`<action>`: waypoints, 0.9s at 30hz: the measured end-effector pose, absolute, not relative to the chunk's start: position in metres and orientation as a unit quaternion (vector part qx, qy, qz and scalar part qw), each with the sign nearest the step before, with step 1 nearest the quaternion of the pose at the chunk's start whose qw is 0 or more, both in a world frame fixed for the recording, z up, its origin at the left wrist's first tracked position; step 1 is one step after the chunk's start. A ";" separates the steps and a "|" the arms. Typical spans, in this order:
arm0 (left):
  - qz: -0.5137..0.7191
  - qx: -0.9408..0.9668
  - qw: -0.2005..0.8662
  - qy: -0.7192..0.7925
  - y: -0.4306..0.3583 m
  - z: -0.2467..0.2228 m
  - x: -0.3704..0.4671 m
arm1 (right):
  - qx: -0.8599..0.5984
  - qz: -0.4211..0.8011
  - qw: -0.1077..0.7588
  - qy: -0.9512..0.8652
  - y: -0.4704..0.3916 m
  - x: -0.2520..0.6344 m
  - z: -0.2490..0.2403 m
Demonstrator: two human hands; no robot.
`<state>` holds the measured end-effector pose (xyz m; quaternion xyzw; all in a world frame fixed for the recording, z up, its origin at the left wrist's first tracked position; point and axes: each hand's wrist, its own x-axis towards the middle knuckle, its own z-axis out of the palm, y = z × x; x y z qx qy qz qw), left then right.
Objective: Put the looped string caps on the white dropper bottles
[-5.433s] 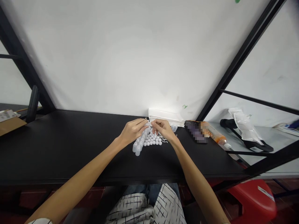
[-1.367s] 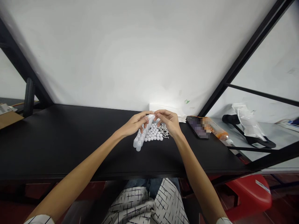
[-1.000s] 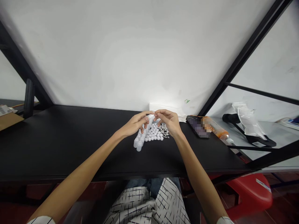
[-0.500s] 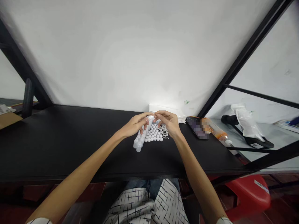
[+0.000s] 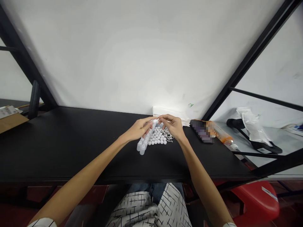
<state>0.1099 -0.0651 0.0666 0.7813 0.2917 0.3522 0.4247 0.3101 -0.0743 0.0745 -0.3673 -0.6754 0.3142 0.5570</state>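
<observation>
Small translucent plastic bottles (image 5: 142, 148) stand close together in a row running away from me. At the far end of that row my left hand (image 5: 141, 128) is curled round a bottle (image 5: 155, 121), its index finger stretched across the top. My right hand (image 5: 173, 125) meets it there, thumb and fingertips pinched together at the bottle's top. Whatever lies in that pinch is too small to make out. Between and below my hands lie many round white caps (image 5: 157, 138). Thin white plastic pieces (image 5: 168, 136) are heaped beside the caps, partly behind my right hand.
A white stack, perhaps paper or bags (image 5: 165, 111), lies against the wall behind my hands. To the right are a phone (image 5: 201, 130) and an orange-labelled bottle (image 5: 222, 137). Black frame bars (image 5: 246, 47) flank the black table (image 5: 71, 142). A red stool (image 5: 258, 201) stands below right.
The view has shifted slightly, so everything sits a little further right. My fingertips stay together at the bottle's top; my right fingers have drawn closer into the pinch.
</observation>
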 end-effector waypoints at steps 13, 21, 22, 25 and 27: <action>0.383 0.791 0.377 0.292 -0.067 0.067 0.113 | -0.347 0.352 0.539 -0.681 -0.075 0.309 0.073; 0.444 0.761 0.361 0.307 -0.054 0.074 0.100 | -0.345 0.347 0.552 -0.675 -0.080 0.316 0.081; 0.470 0.739 0.370 0.309 -0.050 0.075 0.097 | -0.350 0.340 0.563 -0.667 -0.078 0.319 0.081; 0.544 0.678 0.399 0.291 -0.037 0.075 0.086 | -0.371 0.314 0.586 -0.649 -0.072 0.328 0.079; 0.577 0.649 0.394 0.301 -0.027 0.074 0.077 | -0.391 0.289 0.595 -0.640 -0.066 0.333 0.076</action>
